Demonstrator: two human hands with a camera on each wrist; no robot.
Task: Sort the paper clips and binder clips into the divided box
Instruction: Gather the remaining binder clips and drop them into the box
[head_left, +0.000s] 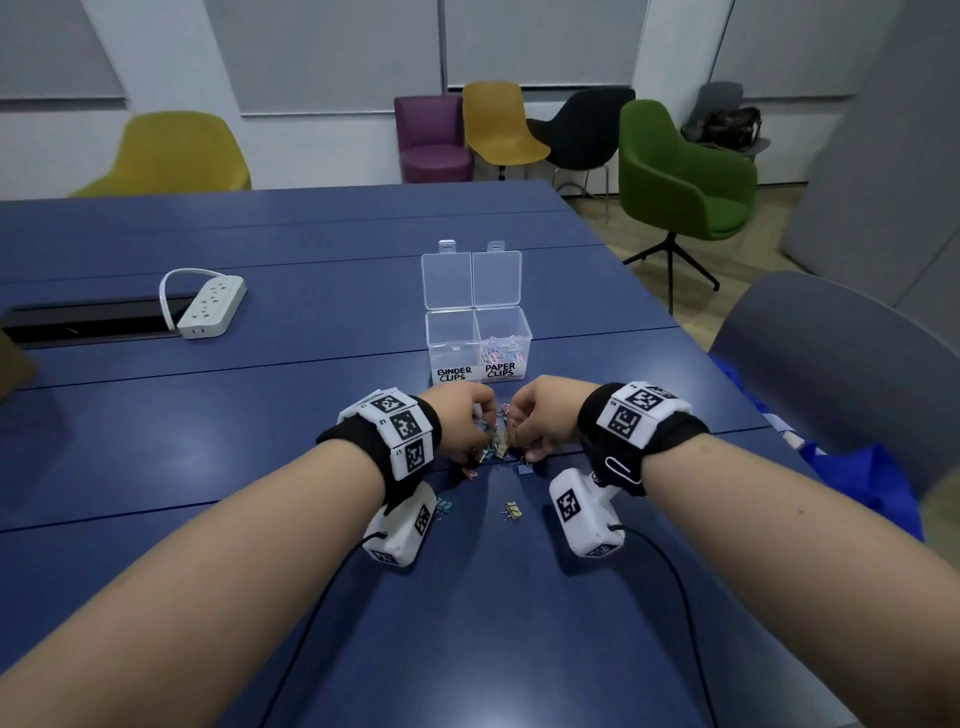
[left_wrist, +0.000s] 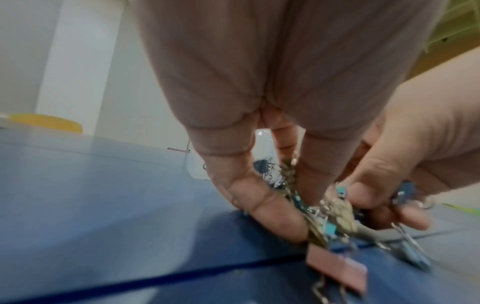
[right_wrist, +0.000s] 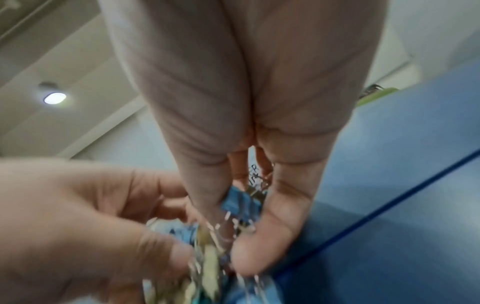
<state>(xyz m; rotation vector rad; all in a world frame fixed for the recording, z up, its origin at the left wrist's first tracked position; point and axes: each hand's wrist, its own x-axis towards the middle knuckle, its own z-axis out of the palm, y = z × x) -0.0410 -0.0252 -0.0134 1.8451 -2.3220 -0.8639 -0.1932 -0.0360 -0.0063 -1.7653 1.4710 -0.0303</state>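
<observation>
A clear divided box (head_left: 478, 332) stands open on the blue table, labelled BINDER CLIPS on the left and PAPER CLIPS on the right. Its right compartment holds pastel paper clips (head_left: 501, 349); the left one looks empty. Just in front of it, my left hand (head_left: 470, 423) and right hand (head_left: 524, 421) meet over a heap of coloured binder clips (head_left: 493, 447). The left hand's curled fingers grip a bunch of gold and teal binder clips (left_wrist: 330, 214). Blue binder clips (right_wrist: 240, 202) sit pinched in my right hand. A pink clip (left_wrist: 337, 269) lies just below.
Loose binder clips lie nearer me: a yellow one (head_left: 512, 510), a teal one (head_left: 444, 506), a blue one (head_left: 524, 467). A white power strip (head_left: 210, 306) sits far left by a cable slot (head_left: 88, 322). A grey chair (head_left: 841, 374) and a blue bag (head_left: 862, 483) flank the table's right edge.
</observation>
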